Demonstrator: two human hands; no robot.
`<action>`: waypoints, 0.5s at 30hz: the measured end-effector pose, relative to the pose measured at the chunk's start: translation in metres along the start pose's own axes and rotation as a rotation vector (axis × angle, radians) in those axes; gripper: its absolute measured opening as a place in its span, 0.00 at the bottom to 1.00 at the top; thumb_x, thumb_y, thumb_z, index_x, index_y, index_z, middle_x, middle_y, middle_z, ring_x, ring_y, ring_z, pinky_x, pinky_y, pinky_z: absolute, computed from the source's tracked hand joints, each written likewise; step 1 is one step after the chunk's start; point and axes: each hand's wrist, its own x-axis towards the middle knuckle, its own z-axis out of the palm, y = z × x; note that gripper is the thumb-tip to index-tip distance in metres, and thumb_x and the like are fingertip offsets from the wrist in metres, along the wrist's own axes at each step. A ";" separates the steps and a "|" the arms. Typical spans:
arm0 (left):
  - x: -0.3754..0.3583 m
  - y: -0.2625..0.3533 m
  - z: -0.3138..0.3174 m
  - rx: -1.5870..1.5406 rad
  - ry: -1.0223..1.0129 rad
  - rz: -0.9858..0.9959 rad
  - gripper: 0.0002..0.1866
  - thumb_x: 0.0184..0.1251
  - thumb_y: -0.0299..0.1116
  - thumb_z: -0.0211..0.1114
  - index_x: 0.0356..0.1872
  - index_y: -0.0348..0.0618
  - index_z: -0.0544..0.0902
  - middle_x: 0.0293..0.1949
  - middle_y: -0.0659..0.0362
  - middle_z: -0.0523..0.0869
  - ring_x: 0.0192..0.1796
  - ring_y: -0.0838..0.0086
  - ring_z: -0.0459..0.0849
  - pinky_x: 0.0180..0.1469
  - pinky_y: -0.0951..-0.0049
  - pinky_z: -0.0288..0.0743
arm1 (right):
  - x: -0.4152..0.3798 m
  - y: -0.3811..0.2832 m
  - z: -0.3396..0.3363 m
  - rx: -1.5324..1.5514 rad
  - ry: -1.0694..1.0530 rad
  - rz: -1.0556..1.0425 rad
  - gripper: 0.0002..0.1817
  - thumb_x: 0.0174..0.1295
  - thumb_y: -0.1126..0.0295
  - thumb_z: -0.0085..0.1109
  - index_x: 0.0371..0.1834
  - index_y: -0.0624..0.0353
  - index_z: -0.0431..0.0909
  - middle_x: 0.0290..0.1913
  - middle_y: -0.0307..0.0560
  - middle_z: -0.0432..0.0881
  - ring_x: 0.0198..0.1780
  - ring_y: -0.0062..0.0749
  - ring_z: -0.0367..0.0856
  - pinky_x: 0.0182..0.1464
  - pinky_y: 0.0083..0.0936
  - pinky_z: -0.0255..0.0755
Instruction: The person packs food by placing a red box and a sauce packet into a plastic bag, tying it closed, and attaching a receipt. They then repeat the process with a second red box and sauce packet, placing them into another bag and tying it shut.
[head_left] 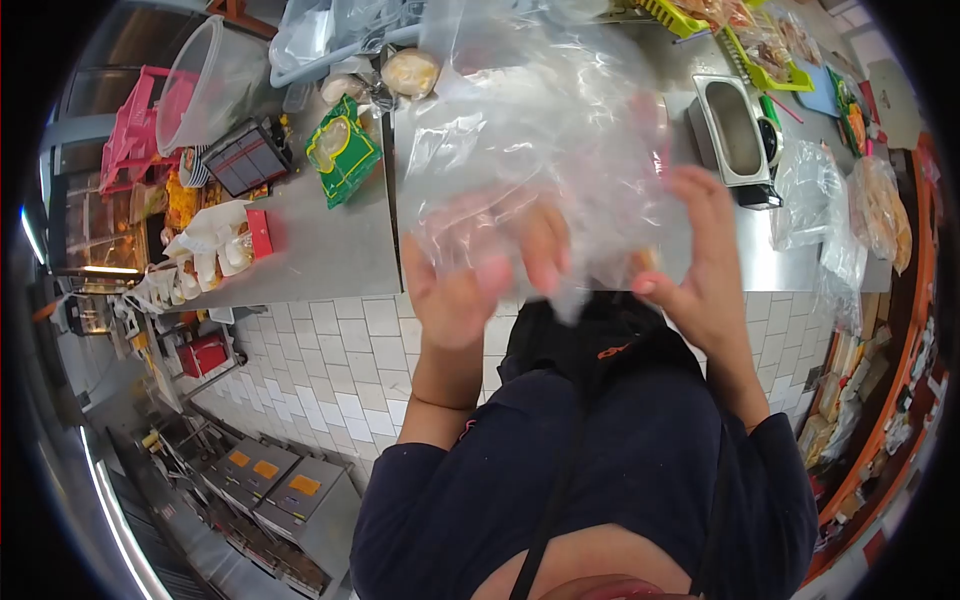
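A large crumpled clear plastic bag [540, 130] is held up over the steel counter [320, 250]. My left hand [455, 290] is at the bag's lower left, and its fingers show blurred through the plastic. My right hand [700, 265] grips the bag's lower right edge with the fingers curled on the film. Something small and orange-brown shows by the right fingertips, too hidden to name. Both forearms come up from my dark blue top [600, 470].
On the counter lie a green packet [343, 150], a black tray [248, 158], a clear tub [210, 85], white paper cups [205, 250] and a steel pan [735, 130]. Bagged food [880, 210] hangs at right. White tiles [330, 350] face the counter front.
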 end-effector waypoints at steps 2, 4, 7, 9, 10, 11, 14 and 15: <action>-0.005 0.003 0.009 -0.239 -0.324 0.055 0.13 0.50 0.28 0.63 0.38 0.39 0.74 0.29 0.57 0.80 0.33 0.67 0.78 0.41 0.72 0.69 | 0.004 -0.007 -0.021 0.145 0.173 -0.066 0.47 0.33 0.41 0.69 0.53 0.62 0.67 0.40 0.45 0.75 0.46 0.38 0.72 0.49 0.28 0.62; -0.040 0.020 0.025 -0.110 -0.200 -0.624 0.14 0.50 0.28 0.64 0.38 0.39 0.74 0.29 0.56 0.81 0.31 0.64 0.79 0.38 0.69 0.70 | 0.005 -0.016 -0.036 0.375 0.127 -0.076 0.47 0.33 0.42 0.70 0.55 0.61 0.66 0.41 0.44 0.75 0.46 0.36 0.72 0.50 0.27 0.61; -0.031 0.007 0.055 0.014 -0.508 -0.605 0.14 0.52 0.29 0.63 0.39 0.37 0.74 0.28 0.55 0.80 0.30 0.60 0.80 0.36 0.68 0.71 | -0.001 -0.024 -0.053 0.634 -0.063 0.023 0.44 0.33 0.45 0.72 0.52 0.61 0.69 0.40 0.44 0.75 0.45 0.32 0.73 0.48 0.25 0.61; -0.025 -0.004 0.065 0.068 -0.870 -0.226 0.13 0.54 0.30 0.61 0.39 0.34 0.74 0.27 0.53 0.79 0.31 0.57 0.80 0.35 0.68 0.71 | -0.002 -0.004 -0.071 0.667 -0.474 0.006 0.23 0.32 0.59 0.74 0.29 0.59 0.76 0.36 0.44 0.76 0.41 0.31 0.73 0.43 0.25 0.63; -0.031 -0.012 0.061 -0.058 -0.954 -0.218 0.15 0.57 0.32 0.57 0.41 0.32 0.73 0.28 0.53 0.79 0.31 0.58 0.79 0.36 0.68 0.71 | -0.012 0.002 -0.072 0.666 -0.480 -0.002 0.23 0.32 0.59 0.74 0.29 0.59 0.76 0.36 0.44 0.76 0.41 0.31 0.73 0.43 0.25 0.63; -0.036 -0.018 0.061 -0.186 -1.032 -0.211 0.17 0.60 0.34 0.53 0.43 0.30 0.73 0.29 0.52 0.80 0.31 0.59 0.79 0.36 0.67 0.71 | -0.026 -0.001 -0.073 0.914 -0.330 0.048 0.17 0.34 0.63 0.72 0.22 0.56 0.74 0.34 0.44 0.76 0.39 0.32 0.72 0.41 0.26 0.63; -0.050 -0.025 0.079 -0.609 -0.938 -0.167 0.25 0.63 0.40 0.45 0.49 0.24 0.70 0.32 0.50 0.80 0.32 0.58 0.78 0.37 0.66 0.71 | -0.063 0.034 -0.084 1.390 -0.264 0.068 0.13 0.36 0.70 0.68 0.15 0.52 0.69 0.32 0.42 0.74 0.37 0.33 0.71 0.39 0.27 0.63; -0.055 -0.032 0.083 -0.585 -0.924 -0.087 0.29 0.61 0.43 0.43 0.53 0.25 0.69 0.37 0.47 0.80 0.36 0.56 0.79 0.40 0.66 0.71 | -0.073 0.047 -0.090 1.614 -0.344 0.017 0.12 0.37 0.71 0.66 0.15 0.51 0.68 0.31 0.42 0.74 0.37 0.34 0.71 0.39 0.27 0.63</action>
